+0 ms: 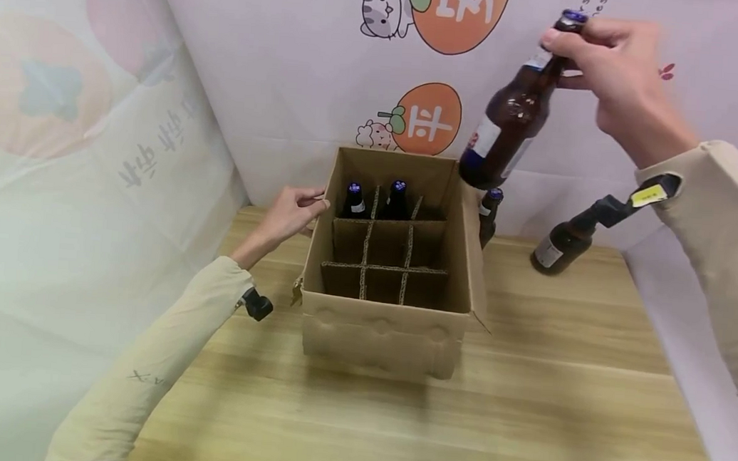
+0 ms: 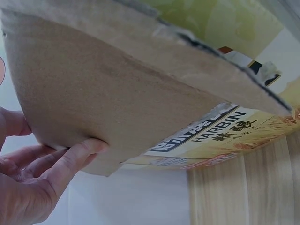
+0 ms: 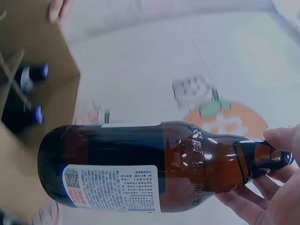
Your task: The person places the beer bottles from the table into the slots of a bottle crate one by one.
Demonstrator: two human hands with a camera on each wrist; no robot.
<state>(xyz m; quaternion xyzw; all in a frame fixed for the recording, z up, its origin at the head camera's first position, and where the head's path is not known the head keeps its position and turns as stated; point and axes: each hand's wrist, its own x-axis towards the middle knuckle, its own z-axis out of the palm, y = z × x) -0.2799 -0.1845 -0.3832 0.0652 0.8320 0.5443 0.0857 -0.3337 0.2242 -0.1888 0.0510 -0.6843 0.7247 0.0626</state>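
A brown glass beer bottle [image 1: 517, 109] with a blue cap hangs tilted above the right rear of an open cardboard box [image 1: 382, 331]. My right hand [image 1: 630, 81] grips it by the neck; in the right wrist view the bottle [image 3: 126, 164] shows its printed back label. My left hand [image 1: 288, 218] holds the box's left side near the rear, its fingers on a cardboard flap [image 2: 93, 93] in the left wrist view. Inside the box, cardboard dividers [image 1: 386, 267] form compartments. Two capped bottles stand in the back row, one at left [image 1: 354, 202] and one in the middle [image 1: 396, 202].
Right of the box, one bottle [image 1: 489, 214] stands close against its side, partly hidden. Another bottle [image 1: 560, 247] is farther right on the wooden table [image 1: 524, 398]. White printed cloth [image 1: 277, 74] hangs behind and at the left.
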